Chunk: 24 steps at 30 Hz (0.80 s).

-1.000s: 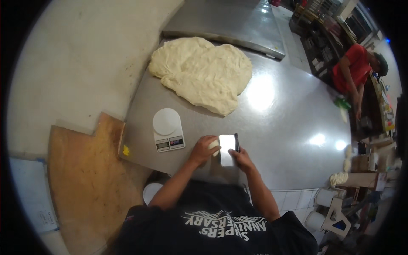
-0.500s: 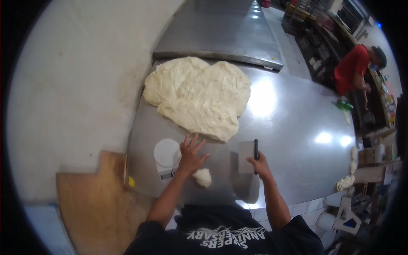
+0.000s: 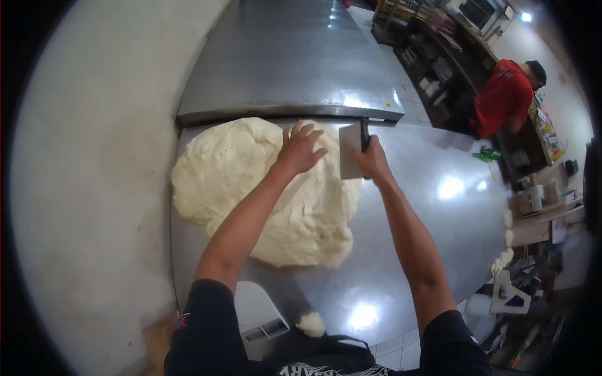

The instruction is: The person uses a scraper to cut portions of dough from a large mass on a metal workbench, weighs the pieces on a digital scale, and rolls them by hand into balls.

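A big, pale, uneven slab of dough [image 3: 213, 169] covers the middle-left of the steel worktable [image 3: 426, 225]. My left hand [image 3: 300, 149] rests on or just over its top, fingers apart. My right hand [image 3: 374, 158] grips the dark handle of a metal bench scraper [image 3: 347, 152], whose flat blade overlaps the slab's upper right edge. Near the table's front, a white kitchen scale [image 3: 252, 308] is partly hidden behind my left arm, with a small dough piece [image 3: 311, 323] to its right.
A raised steel top [image 3: 269, 56] adjoins the back. A wall [image 3: 94, 156] runs along the left. A person in red [image 3: 501, 94] stands at a cluttered counter at right. A green object [image 3: 488, 154] and small dough pieces [image 3: 506, 238] lie along the right edge.
Both my hands have moved forward to the big slab. My left hand left the small dough piece behind near the scale; my right hand carried the scraper up. The view has shifted forward.
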### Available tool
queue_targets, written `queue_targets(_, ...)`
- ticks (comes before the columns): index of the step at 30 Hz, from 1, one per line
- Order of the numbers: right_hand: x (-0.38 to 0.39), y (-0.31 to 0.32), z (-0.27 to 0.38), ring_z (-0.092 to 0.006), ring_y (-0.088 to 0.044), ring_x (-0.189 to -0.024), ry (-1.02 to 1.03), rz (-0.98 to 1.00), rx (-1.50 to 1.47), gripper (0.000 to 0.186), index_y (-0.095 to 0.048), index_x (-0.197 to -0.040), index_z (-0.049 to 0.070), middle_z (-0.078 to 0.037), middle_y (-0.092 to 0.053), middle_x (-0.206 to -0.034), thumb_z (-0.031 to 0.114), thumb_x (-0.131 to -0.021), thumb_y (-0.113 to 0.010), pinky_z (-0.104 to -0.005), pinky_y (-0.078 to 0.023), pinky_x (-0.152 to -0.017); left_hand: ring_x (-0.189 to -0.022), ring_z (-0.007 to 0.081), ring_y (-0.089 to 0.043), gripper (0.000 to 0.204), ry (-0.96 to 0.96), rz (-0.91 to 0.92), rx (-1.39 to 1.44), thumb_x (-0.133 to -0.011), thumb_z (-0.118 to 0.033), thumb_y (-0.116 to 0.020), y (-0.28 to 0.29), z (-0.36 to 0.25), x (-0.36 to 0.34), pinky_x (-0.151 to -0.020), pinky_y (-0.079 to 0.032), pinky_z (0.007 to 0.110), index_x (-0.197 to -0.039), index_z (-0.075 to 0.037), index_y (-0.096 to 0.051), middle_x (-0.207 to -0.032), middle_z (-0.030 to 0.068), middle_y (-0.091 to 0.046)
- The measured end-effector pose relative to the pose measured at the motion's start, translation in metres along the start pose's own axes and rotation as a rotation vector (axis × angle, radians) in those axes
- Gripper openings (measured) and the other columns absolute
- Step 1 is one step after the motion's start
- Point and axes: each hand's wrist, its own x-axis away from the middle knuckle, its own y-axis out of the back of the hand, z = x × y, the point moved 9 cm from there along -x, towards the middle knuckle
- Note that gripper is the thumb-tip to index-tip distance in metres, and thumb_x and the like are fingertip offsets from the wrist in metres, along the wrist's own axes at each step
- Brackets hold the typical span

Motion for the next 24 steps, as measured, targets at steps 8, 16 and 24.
queue_targets(8,-0.106,-0.064,0.031,-0.0504,-0.067,-0.109,-0.008,-0.062,0.328,0.055,-0.047,-0.122,-0.009,-0.034,-0.068,-0.114,0.024,-0.085,-0.072,-0.0538,-0.054,-0.095,-0.147,0.0353,-0.039,0.052,0.078,0.28,-0.039,-0.101,-0.038,-0.053,-0.09,0.044,-0.09,-0.116,-0.031,0.064,-0.148,-0.015,-0.053,-0.154,0.0088,-0.051)
queue_targets(16,-0.113,-0.106,0.024,-0.0482,-0.07,-0.106,-0.07,-0.032,0.433,0.055,-0.044,-0.122,-0.006,-0.032,-0.07,-0.111,0.022,-0.085,-0.073,-0.0528,-0.056,-0.092,-0.147,0.0273,-0.042,0.046,0.112,0.36,-0.062,-0.101,-0.033,-0.053,-0.081,0.041,-0.069,-0.118,-0.033,0.058,-0.142,-0.016,-0.06,-0.154,0.0055,-0.053)
queue_targets(24,-0.13,-0.115,0.006,-0.0456,-0.071,-0.108,-0.126,-0.031,0.461,0.046,-0.045,-0.123,-0.006,-0.03,-0.071,-0.114,0.019,-0.09,-0.068,-0.0503,-0.056,-0.095,-0.145,0.0301,-0.044,0.045,0.037,0.218,0.02,-0.102,-0.033,-0.051,-0.06,0.033,-0.023,-0.119,-0.034,0.048,-0.141,-0.012,-0.062,-0.153,0.0085,-0.055)
